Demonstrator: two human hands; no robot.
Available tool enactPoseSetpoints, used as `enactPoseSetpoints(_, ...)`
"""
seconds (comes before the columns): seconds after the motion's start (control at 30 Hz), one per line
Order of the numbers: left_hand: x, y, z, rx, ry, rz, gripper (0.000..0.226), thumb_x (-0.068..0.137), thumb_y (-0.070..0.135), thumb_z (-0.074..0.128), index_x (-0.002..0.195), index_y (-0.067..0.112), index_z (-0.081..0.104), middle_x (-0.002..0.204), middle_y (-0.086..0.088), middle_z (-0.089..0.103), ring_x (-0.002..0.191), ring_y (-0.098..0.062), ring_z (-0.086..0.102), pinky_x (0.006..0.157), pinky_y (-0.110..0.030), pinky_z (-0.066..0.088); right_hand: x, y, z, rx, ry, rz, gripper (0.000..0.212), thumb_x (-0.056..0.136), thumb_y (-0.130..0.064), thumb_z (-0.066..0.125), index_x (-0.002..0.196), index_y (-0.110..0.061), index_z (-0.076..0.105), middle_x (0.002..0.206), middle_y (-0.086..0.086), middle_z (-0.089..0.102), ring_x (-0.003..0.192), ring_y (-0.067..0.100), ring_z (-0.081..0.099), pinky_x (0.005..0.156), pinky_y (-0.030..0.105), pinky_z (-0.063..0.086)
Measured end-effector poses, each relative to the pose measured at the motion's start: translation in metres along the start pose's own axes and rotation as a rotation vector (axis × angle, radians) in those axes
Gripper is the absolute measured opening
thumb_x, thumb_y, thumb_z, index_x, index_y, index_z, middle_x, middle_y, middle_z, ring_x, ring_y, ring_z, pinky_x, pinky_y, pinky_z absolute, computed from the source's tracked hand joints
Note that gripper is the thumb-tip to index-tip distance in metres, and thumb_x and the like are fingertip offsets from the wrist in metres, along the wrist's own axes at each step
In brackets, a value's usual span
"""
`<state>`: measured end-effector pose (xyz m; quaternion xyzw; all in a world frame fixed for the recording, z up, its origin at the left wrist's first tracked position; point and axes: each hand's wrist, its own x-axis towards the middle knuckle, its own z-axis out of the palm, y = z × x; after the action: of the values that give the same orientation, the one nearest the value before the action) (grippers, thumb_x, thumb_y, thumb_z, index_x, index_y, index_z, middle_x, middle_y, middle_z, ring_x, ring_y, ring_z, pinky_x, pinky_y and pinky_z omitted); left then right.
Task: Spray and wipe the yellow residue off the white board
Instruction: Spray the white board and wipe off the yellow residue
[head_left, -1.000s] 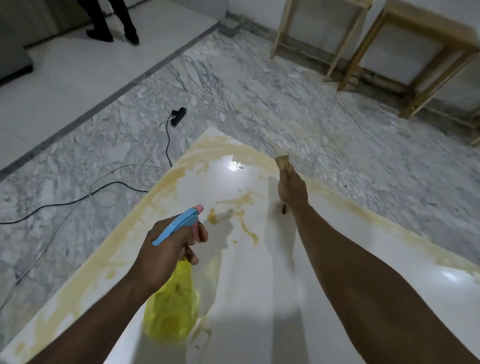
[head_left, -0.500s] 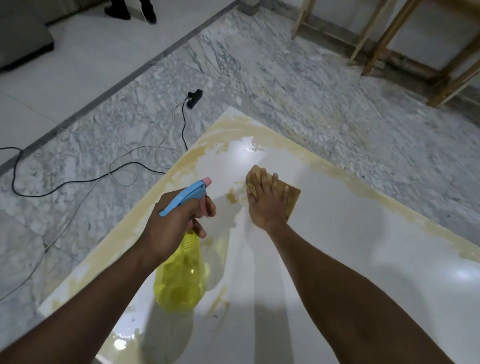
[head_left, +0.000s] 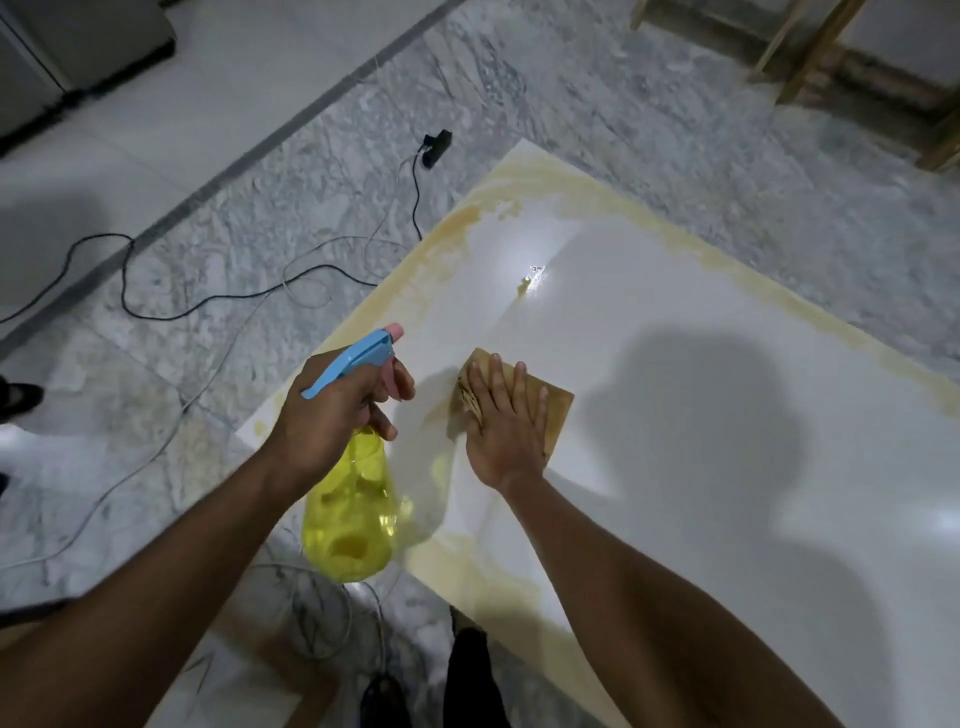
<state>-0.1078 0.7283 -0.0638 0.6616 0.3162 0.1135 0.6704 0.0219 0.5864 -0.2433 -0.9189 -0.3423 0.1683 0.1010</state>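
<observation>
A large glossy white board (head_left: 675, 395) lies flat, with yellow residue (head_left: 519, 179) along its far and left edges and more yellow residue along the near edge. My left hand (head_left: 332, 415) grips a yellow spray bottle (head_left: 353, 519) with a blue trigger head and pink nozzle, held over the board's left edge. My right hand (head_left: 506, 423) lies flat, fingers spread, pressing a folded brown cloth (head_left: 556, 410) onto the board just right of the bottle.
Black and white cables (head_left: 208, 306) trail over the grey marble floor left of the board, ending at a black plug (head_left: 436, 145). Wooden frame legs (head_left: 810, 57) stand at the far right. A dark shoe (head_left: 18, 397) shows at the left edge.
My right hand drew the cloth back toward me across the board, and the smears in the middle are gone. The camera tilted down. The bottle stays in my left hand.
</observation>
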Motion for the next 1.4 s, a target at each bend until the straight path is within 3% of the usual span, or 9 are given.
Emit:
enactPoseSetpoints(0.4,-0.098,-0.028,-0.042,-0.013,0.030,-0.001,0.033,0.073,0.005,0.043,0.081,-0.023,0.058,0.094,-0.014,0.071,0.091,-0.023,0.069,0.049,-0.029,0.055,-0.112,-0.057,0.038,0.142,-0.132,0.011,0.055,0.108,-0.048,0.014,0.161,-0.042,0.003,0.168,-0.021,-0.016,0.155,0.012,-0.026,0.125,0.046,-0.018)
enactPoseSetpoints(0.5,-0.115,-0.028,-0.041,-0.029,0.025,0.003,0.032,0.073,0.005,0.043,0.079,-0.024,0.056,0.094,-0.022,0.069,0.090,-0.024,0.066,0.047,-0.028,0.053,-0.122,-0.059,0.018,0.381,-0.235,0.073,0.054,0.110,-0.047,0.019,0.162,-0.033,0.016,0.172,-0.012,0.011,0.159,0.010,-0.007,0.129,0.042,-0.009)
enactPoseSetpoints(0.6,-0.127,-0.028,-0.036,-0.035,0.003,-0.019,0.034,0.071,0.005,0.042,0.081,-0.025,0.056,0.093,-0.024,0.068,0.077,-0.019,0.066,0.047,-0.027,0.052,-0.127,-0.054,-0.026,0.850,-0.196,0.278,0.053,0.109,-0.048,0.032,0.153,-0.021,0.046,0.147,-0.003,0.051,0.149,0.020,0.036,0.125,0.045,0.024)
enactPoseSetpoints(0.7,-0.126,-0.025,-0.030,-0.031,-0.016,-0.031,0.036,0.072,0.005,0.042,0.084,-0.025,0.056,0.093,-0.023,0.068,0.067,-0.014,0.068,0.048,-0.028,0.052,-0.115,-0.033,-0.057,1.260,-0.190,0.573,0.065,0.103,-0.059,0.043,0.151,-0.016,0.047,0.144,0.000,0.052,0.139,0.028,0.048,0.114,0.049,0.040)
enactPoseSetpoints(0.83,-0.111,-0.018,-0.022,-0.053,-0.013,-0.054,0.033,0.071,0.006,0.042,0.079,-0.022,0.055,0.090,-0.021,0.068,0.067,-0.016,0.068,0.049,-0.028,0.053,-0.084,0.001,-0.078,1.591,-0.129,0.668,0.067,0.095,-0.062,0.056,0.139,-0.012,0.060,0.130,0.012,0.070,0.120,0.032,0.067,0.110,0.051,0.048)
enactPoseSetpoints(1.07,-0.046,-0.001,-0.001,-0.046,0.001,-0.063,0.032,0.068,0.008,0.043,0.077,-0.018,0.058,0.093,-0.022,0.069,0.071,-0.017,0.067,0.049,-0.026,0.051,-0.007,0.036,-0.122,1.591,-0.034,0.643,0.055,0.098,-0.059,0.054,0.128,-0.014,0.062,0.122,0.011,0.072,0.114,0.031,0.068,0.106,0.052,0.051)
enactPoseSetpoints(1.27,0.046,0.023,0.025,-0.053,-0.009,-0.040,0.029,0.068,0.009,0.045,0.074,-0.016,0.059,0.091,-0.018,0.070,0.062,-0.015,0.064,0.048,-0.026,0.050,0.116,0.076,-0.165,1.240,0.135,0.548,0.074,0.098,-0.066,0.044,0.148,-0.011,0.050,0.140,0.011,0.060,0.126,0.031,0.059,0.111,0.049,0.047)
enactPoseSetpoints(1.33,0.075,0.028,0.031,-0.070,-0.015,-0.032,0.028,0.067,0.008,0.044,0.073,-0.015,0.059,0.090,-0.018,0.070,0.058,-0.016,0.063,0.047,-0.026,0.050,0.156,0.089,-0.182,1.087,0.202,0.455,0.063,0.104,-0.059,0.039,0.134,-0.008,0.059,0.121,0.010,0.066,0.107,0.026,0.063,0.094,0.038,0.052)
enactPoseSetpoints(1.4,0.102,0.030,0.035,-0.063,-0.010,-0.016,0.032,0.067,0.009,0.045,0.076,-0.018,0.058,0.090,-0.017,0.070,0.061,-0.016,0.063,0.047,-0.025,0.050,0.196,0.097,-0.195,0.964,0.285,0.388,0.054,0.106,-0.056,0.036,0.115,-0.009,0.063,0.098,0.009,0.064,0.087,0.024,0.059,0.077,0.033,0.044)
